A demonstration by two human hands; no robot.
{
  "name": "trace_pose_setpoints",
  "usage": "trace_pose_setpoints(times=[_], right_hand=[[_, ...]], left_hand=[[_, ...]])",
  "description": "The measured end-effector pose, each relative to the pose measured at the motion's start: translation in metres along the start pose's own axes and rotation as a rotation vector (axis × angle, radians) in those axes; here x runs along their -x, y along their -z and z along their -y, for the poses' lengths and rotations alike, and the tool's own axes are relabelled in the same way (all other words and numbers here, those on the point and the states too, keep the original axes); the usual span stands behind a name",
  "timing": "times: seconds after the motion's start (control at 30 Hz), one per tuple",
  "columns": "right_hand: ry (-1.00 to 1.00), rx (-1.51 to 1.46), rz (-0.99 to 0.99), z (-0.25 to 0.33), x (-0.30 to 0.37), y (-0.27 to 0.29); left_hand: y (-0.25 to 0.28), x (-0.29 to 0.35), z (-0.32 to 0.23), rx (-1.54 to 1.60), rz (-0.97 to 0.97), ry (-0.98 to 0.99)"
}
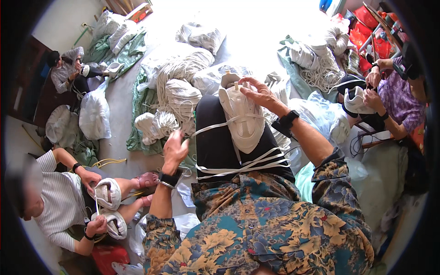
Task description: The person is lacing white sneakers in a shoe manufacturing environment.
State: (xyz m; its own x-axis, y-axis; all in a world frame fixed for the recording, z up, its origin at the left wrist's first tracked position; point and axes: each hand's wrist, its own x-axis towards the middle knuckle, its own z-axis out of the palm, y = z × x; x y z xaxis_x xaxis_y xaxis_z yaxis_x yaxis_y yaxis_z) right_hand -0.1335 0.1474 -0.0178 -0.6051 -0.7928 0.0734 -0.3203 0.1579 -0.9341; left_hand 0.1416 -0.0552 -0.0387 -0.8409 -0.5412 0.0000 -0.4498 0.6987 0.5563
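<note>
A white sneaker (241, 120) rests on my dark-trousered lap, toe toward me. My right hand (265, 96) grips its upper end, fingers curled over by the tongue and the thumb along the side. A flat white shoelace (213, 129) runs across the shoe and stretches left to my left hand (174, 150), which is raised beside my knee with its fingers closed around the lace end. That hand is slightly blurred. More white laces (238, 168) lie across my thighs.
Heaped bundles of white laces (181, 68) lie ahead on green sheeting. Plastic bags (95, 114) stand around. At lower left a person in a striped shirt (62, 197) laces white shoes (109, 192). Another works at right in a purple top (408, 101); a third sits far left.
</note>
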Motion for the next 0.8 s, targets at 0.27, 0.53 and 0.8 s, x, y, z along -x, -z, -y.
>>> trace_pose_setpoints(times=[0.27, 0.53, 0.8], right_hand=[[-0.017, -0.116, -0.051, -0.003, 0.007, -0.006], [0.074, -0.124, -0.119, -0.002, 0.006, -0.013], [0.145, 0.054, -0.172, -0.003, 0.004, -0.022]], left_hand=[[-0.052, -0.12, -0.143, 0.207, -0.151, -0.485], [-0.054, -0.173, -0.142, 0.243, 0.605, -0.393], [-0.044, -0.176, -0.132, 0.25, 0.736, -0.365]])
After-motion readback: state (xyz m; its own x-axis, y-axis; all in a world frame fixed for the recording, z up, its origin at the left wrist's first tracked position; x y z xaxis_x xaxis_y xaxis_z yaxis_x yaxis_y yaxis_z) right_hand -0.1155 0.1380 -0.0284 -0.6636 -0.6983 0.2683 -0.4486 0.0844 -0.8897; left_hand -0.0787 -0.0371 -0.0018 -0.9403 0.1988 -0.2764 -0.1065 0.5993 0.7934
